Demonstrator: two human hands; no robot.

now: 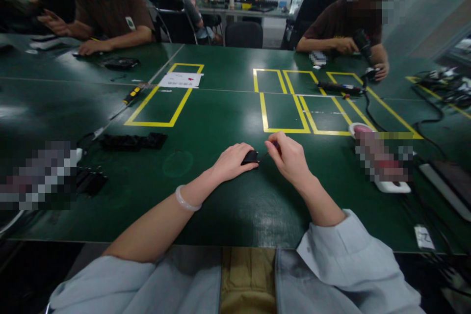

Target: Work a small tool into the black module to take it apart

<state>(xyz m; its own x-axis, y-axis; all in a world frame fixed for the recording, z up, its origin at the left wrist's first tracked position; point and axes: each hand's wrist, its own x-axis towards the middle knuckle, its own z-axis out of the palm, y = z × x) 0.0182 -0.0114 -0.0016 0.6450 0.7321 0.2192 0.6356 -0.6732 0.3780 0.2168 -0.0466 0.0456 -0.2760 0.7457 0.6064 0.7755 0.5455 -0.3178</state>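
My left hand is closed on a small black housing with bright metal bits at its right end, resting low over the green table. To the right of it, my right hand is curled round what looks like a small screwdriver. Only a bit of its dark handle and a thin shaft show, the shaft pointing toward the housing's metal end. Whether the tip touches the housing is too small to tell.
Black parts and a phone-like item lie at left. Another phone lies at right, near cables and a black electric screwdriver. Yellow tape marks rectangles beyond my hands. Two co-workers sit across the table.
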